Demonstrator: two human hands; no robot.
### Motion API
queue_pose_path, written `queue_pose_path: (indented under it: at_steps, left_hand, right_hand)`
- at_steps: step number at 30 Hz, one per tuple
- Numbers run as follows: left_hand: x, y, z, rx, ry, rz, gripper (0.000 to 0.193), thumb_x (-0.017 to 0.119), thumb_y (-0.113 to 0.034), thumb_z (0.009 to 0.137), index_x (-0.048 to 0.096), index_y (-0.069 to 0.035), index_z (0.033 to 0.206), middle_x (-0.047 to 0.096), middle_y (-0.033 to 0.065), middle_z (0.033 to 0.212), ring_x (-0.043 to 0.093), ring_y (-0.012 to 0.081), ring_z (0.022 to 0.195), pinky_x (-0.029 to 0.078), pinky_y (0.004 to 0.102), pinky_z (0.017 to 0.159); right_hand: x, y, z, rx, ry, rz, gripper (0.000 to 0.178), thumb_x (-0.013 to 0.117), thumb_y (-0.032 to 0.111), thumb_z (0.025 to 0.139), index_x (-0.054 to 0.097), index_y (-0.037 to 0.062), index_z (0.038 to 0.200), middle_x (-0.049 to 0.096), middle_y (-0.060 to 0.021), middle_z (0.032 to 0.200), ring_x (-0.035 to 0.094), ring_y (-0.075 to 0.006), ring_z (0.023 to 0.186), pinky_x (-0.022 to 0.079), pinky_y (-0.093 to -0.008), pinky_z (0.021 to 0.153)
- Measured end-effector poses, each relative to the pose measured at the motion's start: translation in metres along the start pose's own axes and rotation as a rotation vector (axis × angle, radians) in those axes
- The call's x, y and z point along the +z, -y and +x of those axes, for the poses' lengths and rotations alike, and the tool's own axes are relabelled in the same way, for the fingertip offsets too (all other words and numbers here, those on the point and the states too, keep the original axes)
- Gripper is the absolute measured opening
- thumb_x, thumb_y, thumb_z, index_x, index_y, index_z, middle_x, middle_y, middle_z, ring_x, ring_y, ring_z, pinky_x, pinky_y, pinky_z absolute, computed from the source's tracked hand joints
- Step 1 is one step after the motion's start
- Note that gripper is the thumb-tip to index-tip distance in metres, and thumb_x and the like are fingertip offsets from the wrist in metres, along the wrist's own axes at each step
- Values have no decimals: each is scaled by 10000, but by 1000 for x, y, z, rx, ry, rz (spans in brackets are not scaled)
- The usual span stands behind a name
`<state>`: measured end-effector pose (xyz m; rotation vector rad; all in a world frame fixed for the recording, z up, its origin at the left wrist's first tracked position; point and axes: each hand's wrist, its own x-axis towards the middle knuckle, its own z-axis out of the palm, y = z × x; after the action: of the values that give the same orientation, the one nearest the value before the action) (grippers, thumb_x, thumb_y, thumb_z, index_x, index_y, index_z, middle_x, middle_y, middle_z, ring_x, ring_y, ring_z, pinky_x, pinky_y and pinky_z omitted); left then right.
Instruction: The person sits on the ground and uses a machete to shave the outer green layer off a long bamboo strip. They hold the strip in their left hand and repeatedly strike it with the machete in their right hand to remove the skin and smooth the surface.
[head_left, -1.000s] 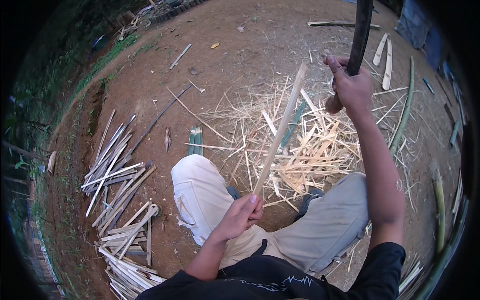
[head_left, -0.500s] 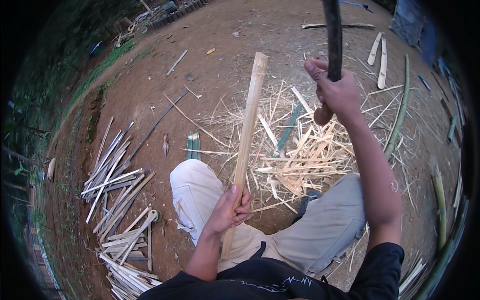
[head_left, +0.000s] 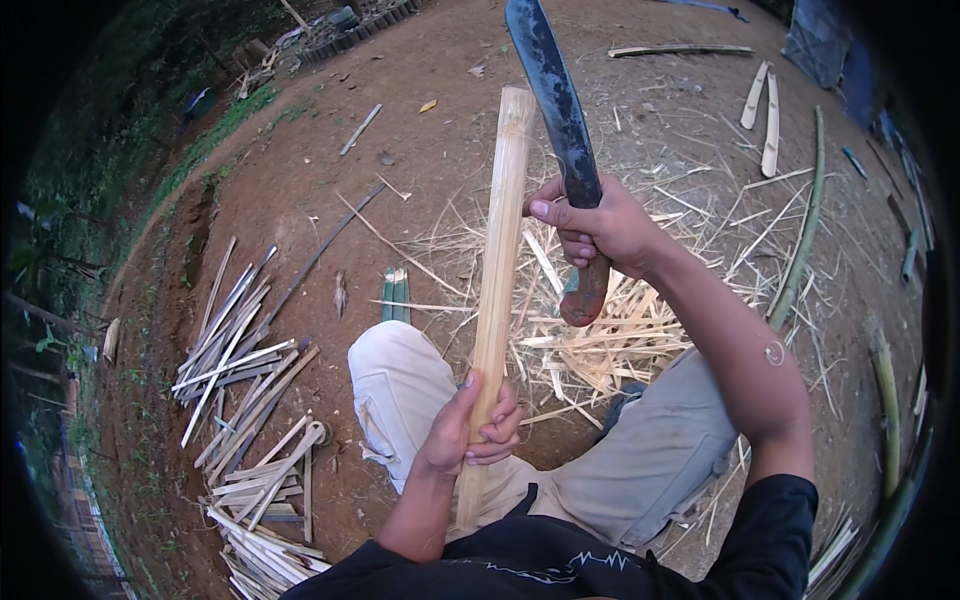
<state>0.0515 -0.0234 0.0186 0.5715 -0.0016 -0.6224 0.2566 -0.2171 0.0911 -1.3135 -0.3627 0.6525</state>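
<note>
My left hand (head_left: 473, 425) is wrapped round the lower part of a long pale bamboo slat (head_left: 499, 240). The slat stands nearly upright in view, its lower end over my lap. My right hand (head_left: 600, 228) grips the handle of a machete (head_left: 560, 100) with a dark blade and a reddish-brown handle end. The blade points up and away, its tip beyond the slat's top end. My right fingertips come close to the slat's right edge; whether they touch it I cannot tell.
A heap of bamboo shavings (head_left: 600, 345) lies in front of my legs. Piles of split bamboo strips (head_left: 228, 340) spread along the left. A green bamboo pole (head_left: 806, 220) and two pale split pieces (head_left: 770, 125) rest on the dirt at the right. Short green pieces (head_left: 396, 295) lie by my left knee.
My right hand has moved left and slightly down with the machete, bringing it beside the slat. The blade now leans left with its flat showing. The slat has shifted only slightly.
</note>
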Motion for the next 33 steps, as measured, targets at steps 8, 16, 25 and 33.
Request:
queue_pose_path:
  at_steps: [8,16,25,33]
  left_hand:
    - [4,5,5,-20,68,-8,515,251,-538,1016,387,-80,825,326,-39,598,245,4,369,207,165,316]
    - [5,3,2,8,-27,173,524,304,-562,999,385,-78,813,331,-38,600,247,3,379,209,161,328]
    - [3,4,-1,-6,-41,155,523,303,-557,1001,390,-75,817,331,-38,601,236,3,377,200,167,331]
    - [6,1,-3,32,-70,329,493,245,-512,1026,381,-79,835,320,-41,618,253,7,407,228,164,350]
  right_hand:
    - [2,-10,1,-141,-8,-28,355,688,182,890,560,-48,1128,400,47,545,412,-67,450,360,-228,442]
    - [-6,-11,9,-85,-108,52,217,626,195,940,536,-3,944,453,24,577,435,-81,474,387,-254,464]
    - [-2,0,1,-129,-110,50,181,678,98,878,565,-4,977,455,29,570,451,-75,477,403,-245,465]
    - [-5,-13,9,-58,-71,77,238,599,220,954,548,2,873,442,19,558,429,-95,463,371,-256,471]
